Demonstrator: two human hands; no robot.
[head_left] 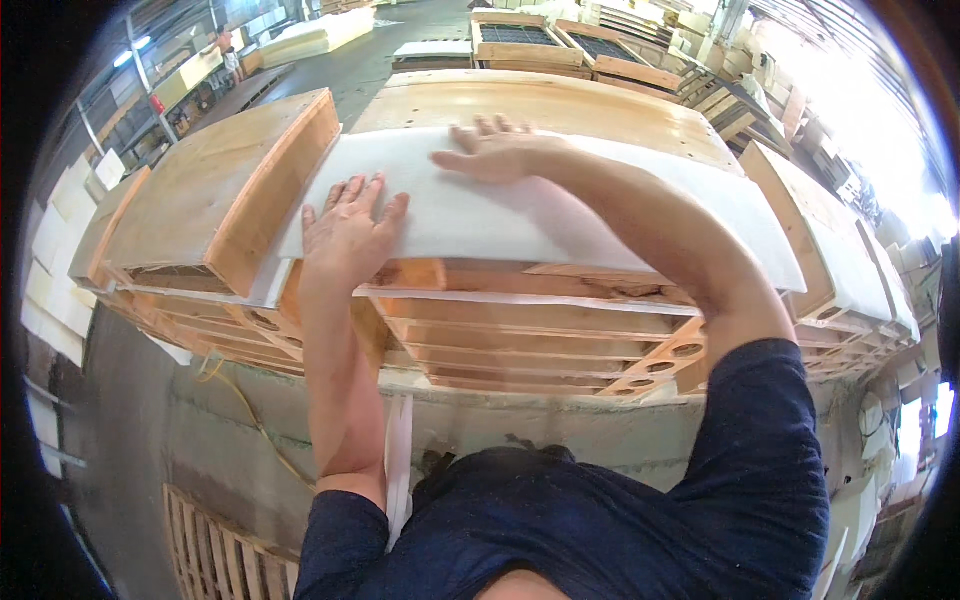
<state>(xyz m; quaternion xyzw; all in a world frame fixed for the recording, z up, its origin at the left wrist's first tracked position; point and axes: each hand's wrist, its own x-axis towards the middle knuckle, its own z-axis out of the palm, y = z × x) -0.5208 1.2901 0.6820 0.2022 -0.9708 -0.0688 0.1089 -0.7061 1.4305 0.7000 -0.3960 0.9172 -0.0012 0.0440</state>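
Note:
A white padding sheet (620, 215) lies over the front part of a wooden frame topped with a plywood panel (560, 100). Fingers spread, my left hand (352, 228) rests flat on the sheet's left end, close to its front edge. My right hand (495, 152) is over the sheet's far edge, slightly blurred, with its fingers apart; whether it presses down or hovers I cannot tell. Neither hand holds anything. Below the sheet, the frame's open front shows wooden slats (520, 335) and a rail with round holes (655, 368).
Wooden box-like frames stand close on the left (225, 190) and right (820, 230). A yellow hose (250, 410) hangs below on the left, above a slatted pallet (215, 545). Further frames with dark webbing (515, 38) stand behind. A person (230, 55) is far off at the left.

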